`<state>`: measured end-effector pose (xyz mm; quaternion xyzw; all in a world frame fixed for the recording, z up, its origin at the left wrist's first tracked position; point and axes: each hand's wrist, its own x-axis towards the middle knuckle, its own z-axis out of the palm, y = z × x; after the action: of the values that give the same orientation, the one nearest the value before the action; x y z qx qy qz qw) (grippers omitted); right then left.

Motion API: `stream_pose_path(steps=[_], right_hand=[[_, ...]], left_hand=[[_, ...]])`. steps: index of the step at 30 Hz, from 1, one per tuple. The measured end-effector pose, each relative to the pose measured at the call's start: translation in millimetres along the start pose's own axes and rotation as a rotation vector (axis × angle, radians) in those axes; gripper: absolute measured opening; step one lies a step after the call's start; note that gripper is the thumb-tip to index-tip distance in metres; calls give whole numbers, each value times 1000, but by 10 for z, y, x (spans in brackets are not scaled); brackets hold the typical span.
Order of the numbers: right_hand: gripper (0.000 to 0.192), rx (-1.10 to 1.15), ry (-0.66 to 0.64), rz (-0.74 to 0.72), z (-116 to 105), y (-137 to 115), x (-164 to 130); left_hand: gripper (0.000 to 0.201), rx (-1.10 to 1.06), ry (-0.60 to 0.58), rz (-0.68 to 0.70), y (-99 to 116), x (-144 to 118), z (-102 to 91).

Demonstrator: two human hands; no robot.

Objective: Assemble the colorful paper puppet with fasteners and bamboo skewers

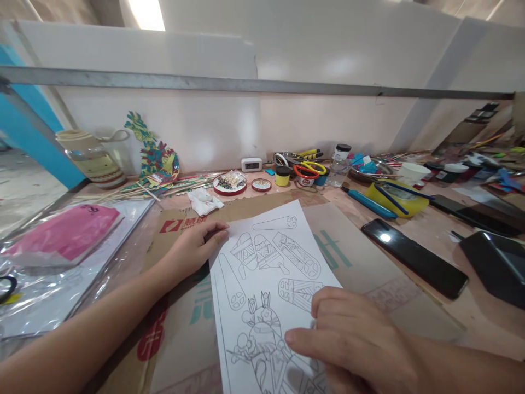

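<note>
A white sheet of paper (pixel 262 257) printed with line drawings lies in front of me, over the cardboard. Its upper part shows several separate outlined pieces, and a costumed figure is drawn below. My left hand (pixel 205 243) grips the sheet's upper left edge, fingers bent at the margin. Over the lower right of the sheet, my right hand (pixel 356 334) has its index finger stretched out towards the drawn figure. The other fingers are curled near the right edge, and the thumb is hidden. Nothing shows held in the right hand.
Cardboard (pixel 180 306) covers the table under the sheet. To the left lies a pink packet (pixel 61 235) on clear plastic. Behind are a bead dish (pixel 230 184), a tissue (pixel 204 202) and scissors (pixel 311 168). A black phone (pixel 414 257) lies to the right.
</note>
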<state>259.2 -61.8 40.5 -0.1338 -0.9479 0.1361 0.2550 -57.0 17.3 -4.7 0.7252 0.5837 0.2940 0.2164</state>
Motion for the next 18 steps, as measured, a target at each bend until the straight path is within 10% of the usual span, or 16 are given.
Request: stream_pose_path(steps=[18], right_hand=[[26,-41,49,-27,90,88,67]], left_hand=[[32,-25,-41,-3,30,7,-28]])
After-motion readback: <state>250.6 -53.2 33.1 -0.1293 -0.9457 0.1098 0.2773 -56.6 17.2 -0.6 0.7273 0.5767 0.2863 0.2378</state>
